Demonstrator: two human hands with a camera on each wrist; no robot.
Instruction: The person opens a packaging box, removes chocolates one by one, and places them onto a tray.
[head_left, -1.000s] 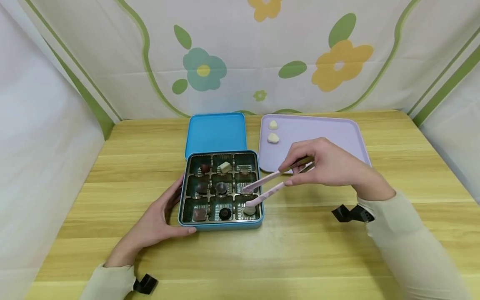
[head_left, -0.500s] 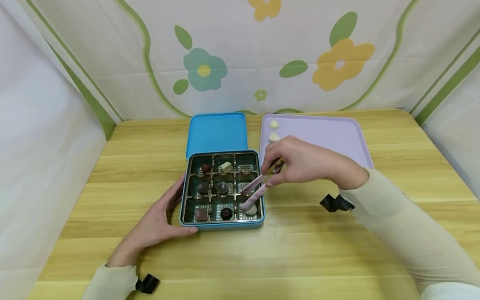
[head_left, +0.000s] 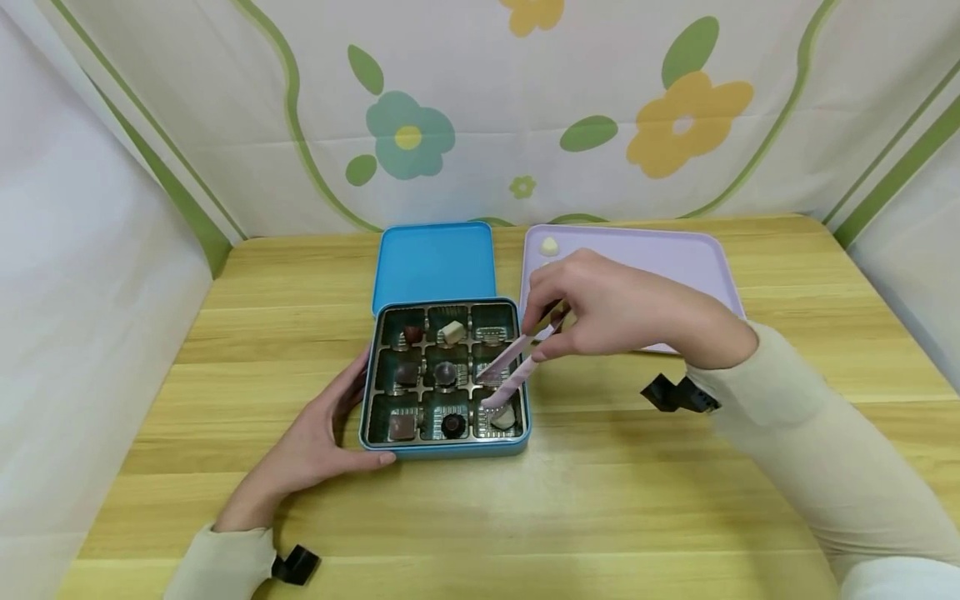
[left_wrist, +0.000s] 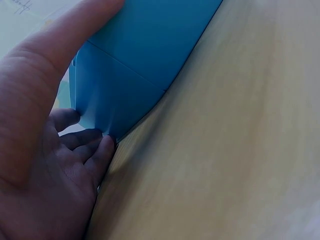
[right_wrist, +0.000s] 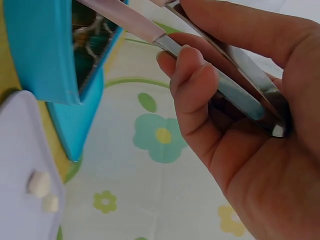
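My right hand (head_left: 592,304) grips pink-and-metal tongs (right_wrist: 220,70), its thumb and fingers on the two arms. The pink tips stand apart over the right column of a blue tin (head_left: 461,452), one close above a white chocolate (head_left: 502,418) in the front right compartment. Nothing shows between them. My left hand (head_left: 311,446) holds the tin at its left front corner, thumb along the front wall. In the left wrist view its other fingers (left_wrist: 105,150) touch the blue side. Other compartments hold dark chocolates (head_left: 445,374) and a cream block (head_left: 452,333).
The blue lid (head_left: 435,265) lies flat behind the tin. A lilac tray (head_left: 645,250) stands to its right; two small white chocolates (right_wrist: 40,184) on it show in the right wrist view. A flowered cloth (head_left: 510,100) hangs behind the wooden table (head_left: 570,508).
My right hand has moved left with the tongs, then slightly up. The tips have shifted a little left beside the white chocolate. My left hand stays on the tin.
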